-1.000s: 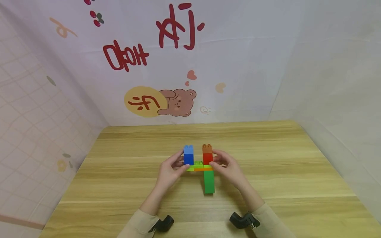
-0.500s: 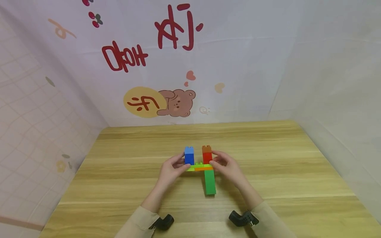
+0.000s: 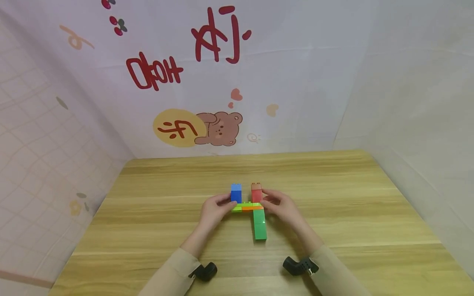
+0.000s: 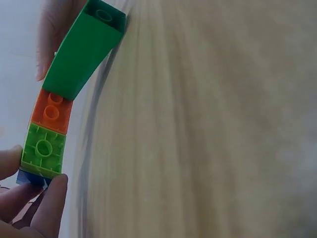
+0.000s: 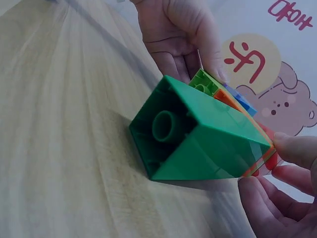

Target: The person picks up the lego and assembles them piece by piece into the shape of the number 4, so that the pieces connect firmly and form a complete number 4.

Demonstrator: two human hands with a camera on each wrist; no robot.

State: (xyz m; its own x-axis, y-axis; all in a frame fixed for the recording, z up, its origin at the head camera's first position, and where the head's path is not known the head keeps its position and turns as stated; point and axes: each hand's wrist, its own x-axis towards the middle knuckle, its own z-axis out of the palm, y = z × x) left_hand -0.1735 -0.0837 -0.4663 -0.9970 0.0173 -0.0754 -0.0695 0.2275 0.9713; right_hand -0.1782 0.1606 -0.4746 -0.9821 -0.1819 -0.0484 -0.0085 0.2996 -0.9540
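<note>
Both hands hold one build of toy building bricks in the head view. The left hand [image 3: 214, 211] pinches its left end, where a blue brick [image 3: 236, 196] stands on a lime piece [image 3: 237, 209]. At the right end, the right hand [image 3: 283, 207] grips around the red brick [image 3: 256, 196], thumb in front. A flat orange brick [image 3: 249, 208] runs beneath, between the two ends. From under the right side juts a long green brick [image 3: 260, 230] pointing toward the person; its hollow underside [image 5: 161, 129] faces the right wrist camera.
The build is over a wood-grain table [image 3: 148, 230]. A pale printed cloth [image 3: 303, 82] with a bear and red characters hangs behind, and more cloth lines both sides. Black wrist cameras [image 3: 205, 271] sit at the cuffs.
The build has tilted in the hands: its upper studs show less, and the green brick now catches light in two shades. Both hands keep their grip, nearly in place.
</note>
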